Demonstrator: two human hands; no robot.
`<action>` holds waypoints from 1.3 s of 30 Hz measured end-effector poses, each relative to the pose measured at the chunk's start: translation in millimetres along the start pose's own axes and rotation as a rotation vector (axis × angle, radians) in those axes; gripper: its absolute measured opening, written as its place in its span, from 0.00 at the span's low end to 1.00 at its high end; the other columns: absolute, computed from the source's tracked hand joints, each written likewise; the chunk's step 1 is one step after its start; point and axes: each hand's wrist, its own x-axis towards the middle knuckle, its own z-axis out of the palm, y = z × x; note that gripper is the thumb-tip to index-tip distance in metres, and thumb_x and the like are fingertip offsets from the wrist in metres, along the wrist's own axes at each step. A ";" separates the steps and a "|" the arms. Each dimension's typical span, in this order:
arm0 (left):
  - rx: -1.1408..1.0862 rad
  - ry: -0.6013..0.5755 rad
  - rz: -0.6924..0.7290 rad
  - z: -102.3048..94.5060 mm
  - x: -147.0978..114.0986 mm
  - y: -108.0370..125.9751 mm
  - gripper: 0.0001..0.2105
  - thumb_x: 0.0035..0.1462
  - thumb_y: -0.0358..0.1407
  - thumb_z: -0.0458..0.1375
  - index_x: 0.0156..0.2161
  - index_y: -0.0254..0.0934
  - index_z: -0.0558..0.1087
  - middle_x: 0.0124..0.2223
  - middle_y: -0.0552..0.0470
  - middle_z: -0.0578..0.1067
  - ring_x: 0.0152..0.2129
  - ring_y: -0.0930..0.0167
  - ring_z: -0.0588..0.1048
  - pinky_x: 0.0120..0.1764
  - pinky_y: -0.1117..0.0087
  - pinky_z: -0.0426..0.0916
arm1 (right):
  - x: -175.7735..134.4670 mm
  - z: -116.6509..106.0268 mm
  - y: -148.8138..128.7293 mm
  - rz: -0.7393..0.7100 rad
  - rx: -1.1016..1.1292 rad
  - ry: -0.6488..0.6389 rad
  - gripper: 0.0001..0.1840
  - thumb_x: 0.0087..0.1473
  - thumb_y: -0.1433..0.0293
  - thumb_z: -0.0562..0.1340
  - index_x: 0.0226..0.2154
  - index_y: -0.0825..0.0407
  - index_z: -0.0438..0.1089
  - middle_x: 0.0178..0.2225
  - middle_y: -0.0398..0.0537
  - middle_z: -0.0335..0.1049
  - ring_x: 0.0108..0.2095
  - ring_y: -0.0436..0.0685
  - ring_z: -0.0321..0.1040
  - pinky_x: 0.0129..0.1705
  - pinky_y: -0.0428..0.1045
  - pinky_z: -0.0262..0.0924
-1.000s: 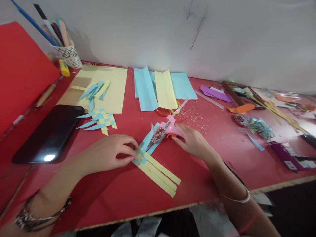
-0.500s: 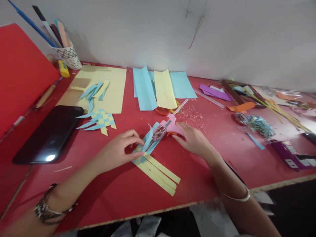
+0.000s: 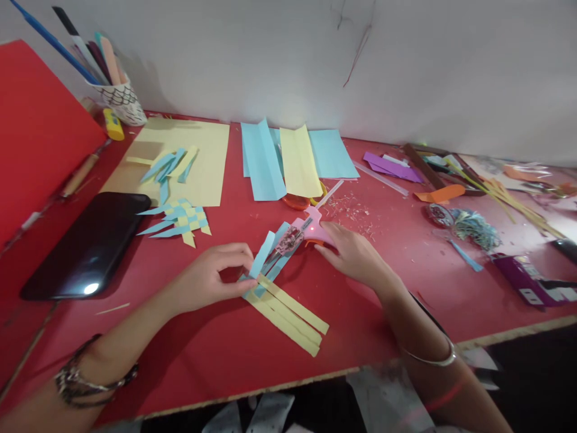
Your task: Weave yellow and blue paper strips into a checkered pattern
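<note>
My right hand (image 3: 354, 255) is closed on a pink hot glue gun (image 3: 322, 231). A clear glue stick (image 3: 329, 195) sticks out of its back. The gun's nozzle points down and left over the blue strips of a half-woven paper piece (image 3: 293, 319), whose yellow strips spread toward the lower right. With thumb and fingers, my left hand (image 3: 220, 273) pinches the upper left end of the weave, where one light blue paper strip (image 3: 262, 254) stands raised beside the nozzle. The nozzle's very tip is hard to make out among the strips.
Left of my hands lie a finished woven paper fish (image 3: 187, 218) and a black phone (image 3: 85, 246). Folded blue and yellow sheets (image 3: 300, 162) rest against the wall. Pencil shavings, a purple box (image 3: 523, 279) and a thread bundle (image 3: 475, 230) are to the right.
The light blue strip by my left hand now stands straighter, and my left fingers have shifted slightly left. A small red light shows on the glue gun. My right hand has barely moved.
</note>
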 end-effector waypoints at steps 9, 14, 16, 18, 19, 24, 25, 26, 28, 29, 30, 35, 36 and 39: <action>-0.013 0.006 0.014 -1.9 -0.9 1.4 0.08 0.52 0.36 0.52 0.25 0.37 0.69 0.26 0.57 0.72 0.23 0.76 0.70 0.29 0.77 0.65 | -1.0 -1.8 7.2 0.040 -0.052 0.027 0.12 0.54 0.67 0.51 0.39 0.54 0.62 0.38 0.54 0.69 0.36 0.59 0.67 0.30 0.50 0.59; -0.018 -0.007 0.019 -3.1 -1.2 1.2 0.07 0.52 0.35 0.53 0.26 0.37 0.70 0.26 0.57 0.73 0.24 0.76 0.71 0.30 0.78 0.65 | -1.9 -2.6 14.1 0.032 -0.082 0.058 0.12 0.55 0.67 0.51 0.41 0.53 0.62 0.41 0.55 0.68 0.38 0.60 0.67 0.31 0.50 0.59; -0.019 -0.022 0.016 -3.5 -0.8 1.4 0.07 0.51 0.35 0.53 0.26 0.37 0.70 0.26 0.56 0.73 0.24 0.76 0.71 0.30 0.78 0.65 | -2.4 -2.9 16.9 0.043 -0.092 0.063 0.12 0.55 0.67 0.50 0.41 0.53 0.61 0.42 0.55 0.68 0.38 0.60 0.67 0.31 0.50 0.60; -0.017 -0.030 0.005 -3.9 -0.7 1.9 0.07 0.51 0.36 0.53 0.26 0.38 0.70 0.27 0.56 0.73 0.24 0.75 0.71 0.30 0.77 0.66 | -2.6 -3.4 19.0 0.052 -0.095 0.074 0.13 0.55 0.67 0.50 0.42 0.53 0.61 0.42 0.55 0.68 0.38 0.61 0.67 0.32 0.51 0.60; -0.017 -0.032 0.001 -4.1 -0.7 2.1 0.07 0.51 0.36 0.53 0.26 0.38 0.70 0.27 0.56 0.74 0.24 0.75 0.71 0.30 0.77 0.66 | -2.5 -3.8 19.7 0.052 -0.095 0.079 0.13 0.55 0.67 0.49 0.42 0.53 0.61 0.42 0.55 0.68 0.39 0.61 0.67 0.33 0.52 0.61; -0.005 -0.031 0.009 -4.3 -1.6 1.8 0.08 0.52 0.37 0.52 0.26 0.38 0.70 0.27 0.56 0.73 0.24 0.75 0.71 0.30 0.77 0.66 | -1.7 -4.3 22.3 0.071 -0.098 0.103 0.15 0.56 0.67 0.49 0.43 0.54 0.61 0.42 0.56 0.69 0.40 0.63 0.67 0.34 0.53 0.61; 0.002 -0.032 0.007 -4.2 -1.7 1.5 0.08 0.52 0.37 0.52 0.26 0.38 0.70 0.27 0.56 0.73 0.24 0.75 0.71 0.31 0.77 0.66 | -1.6 -4.2 23.0 0.078 -0.101 0.110 0.15 0.56 0.67 0.49 0.44 0.54 0.61 0.42 0.56 0.69 0.40 0.63 0.67 0.34 0.53 0.61; 0.009 -0.034 0.003 -4.2 -1.6 1.2 0.08 0.52 0.37 0.52 0.26 0.38 0.70 0.27 0.56 0.73 0.24 0.75 0.71 0.31 0.76 0.66 | -1.5 -4.0 23.7 0.084 -0.103 0.116 0.15 0.56 0.66 0.49 0.44 0.54 0.61 0.42 0.56 0.69 0.40 0.63 0.67 0.34 0.53 0.61; 0.013 -0.038 0.001 -4.3 -1.3 0.8 0.08 0.51 0.37 0.52 0.26 0.38 0.70 0.27 0.55 0.74 0.25 0.75 0.72 0.31 0.76 0.66 | -1.6 -3.6 25.3 0.098 -0.105 0.117 0.15 0.55 0.66 0.49 0.43 0.54 0.62 0.41 0.57 0.69 0.39 0.63 0.67 0.34 0.53 0.61; 0.011 -0.039 0.004 -4.5 -1.1 0.8 0.08 0.51 0.38 0.52 0.26 0.38 0.70 0.27 0.55 0.74 0.25 0.75 0.72 0.31 0.76 0.66 | -1.6 -3.6 26.2 0.107 -0.105 0.119 0.15 0.55 0.66 0.49 0.43 0.55 0.62 0.41 0.57 0.68 0.39 0.63 0.67 0.34 0.53 0.61; 0.010 -0.040 0.005 -4.6 -0.9 0.9 0.08 0.51 0.38 0.52 0.26 0.38 0.70 0.27 0.55 0.74 0.25 0.74 0.72 0.31 0.76 0.67 | -1.7 -3.6 27.0 0.116 -0.107 0.125 0.15 0.55 0.65 0.49 0.42 0.55 0.62 0.41 0.57 0.68 0.38 0.63 0.67 0.34 0.53 0.60; 0.002 -0.036 0.012 -5.5 -0.9 1.6 0.07 0.51 0.37 0.53 0.26 0.38 0.70 0.27 0.56 0.73 0.25 0.75 0.71 0.31 0.77 0.66 | -1.9 -5.1 30.2 0.139 -0.120 0.150 0.15 0.56 0.64 0.49 0.42 0.54 0.62 0.40 0.56 0.69 0.37 0.62 0.67 0.32 0.52 0.60; 0.000 -0.036 0.013 -5.5 -1.0 1.5 0.07 0.51 0.37 0.53 0.26 0.38 0.70 0.27 0.56 0.74 0.25 0.75 0.71 0.31 0.77 0.66 | -2.0 -5.4 30.7 0.138 -0.124 0.152 0.15 0.56 0.64 0.49 0.42 0.53 0.62 0.39 0.55 0.69 0.36 0.62 0.67 0.32 0.52 0.60; -0.002 -0.044 0.001 -5.5 -1.3 1.6 0.08 0.51 0.37 0.53 0.26 0.38 0.71 0.28 0.56 0.74 0.26 0.74 0.71 0.32 0.76 0.66 | -2.5 -5.1 32.3 0.148 -0.137 0.173 0.15 0.56 0.64 0.49 0.42 0.53 0.62 0.38 0.55 0.69 0.36 0.62 0.67 0.31 0.52 0.60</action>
